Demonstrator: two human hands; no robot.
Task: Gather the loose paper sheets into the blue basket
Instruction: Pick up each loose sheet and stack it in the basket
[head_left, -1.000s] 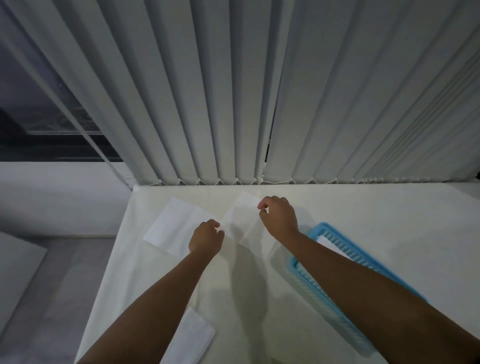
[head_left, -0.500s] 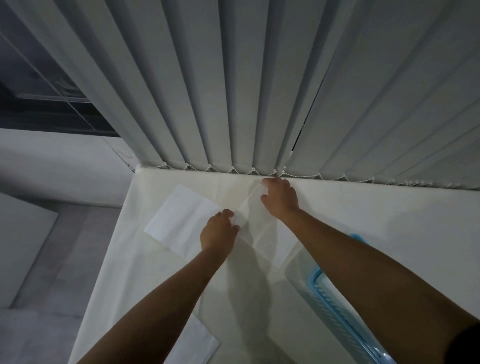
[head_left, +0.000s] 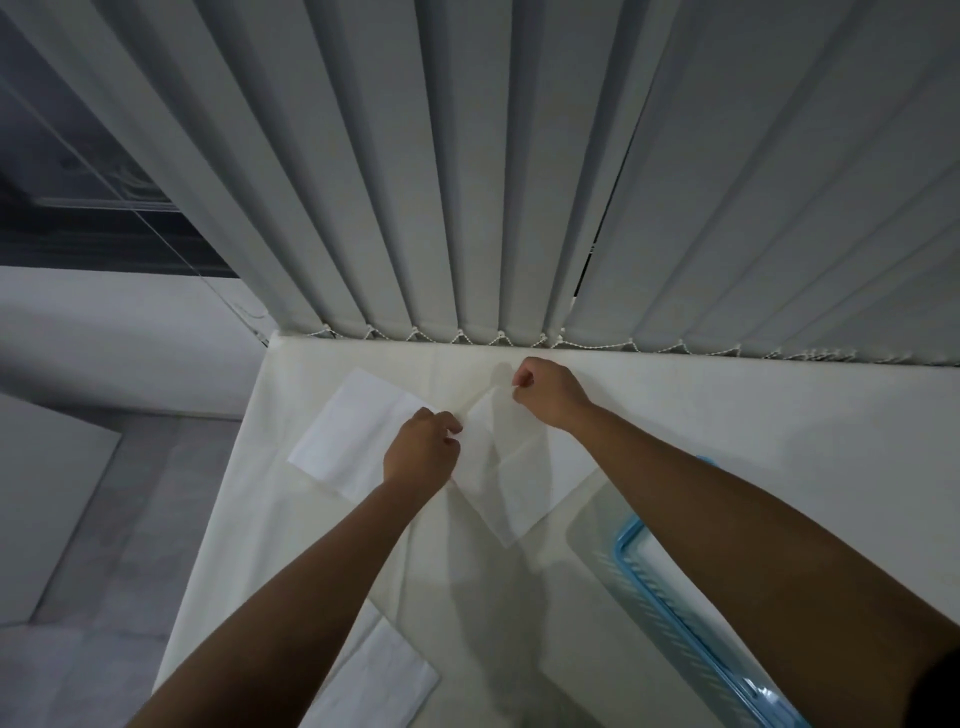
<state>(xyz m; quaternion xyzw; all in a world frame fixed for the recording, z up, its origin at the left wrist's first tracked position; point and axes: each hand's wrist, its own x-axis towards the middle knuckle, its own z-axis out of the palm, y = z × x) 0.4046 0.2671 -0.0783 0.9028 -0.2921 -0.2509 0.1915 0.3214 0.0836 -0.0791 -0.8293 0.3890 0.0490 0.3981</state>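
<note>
Paper sheets: three on white tabletop. Left sheet lay flat near far-left corner. Near sheet lay at front-left edge, partly hidden by left forearm. Left hand had fingers curled, pinching left edge of centre sheet. Right hand pinched same sheet's far corner; corner was lifted off tabletop, just short of vertical blinds. Blue basket sat lower right, near centre sheet but not touching, mostly hidden by right forearm; contents not discernible.
</note>
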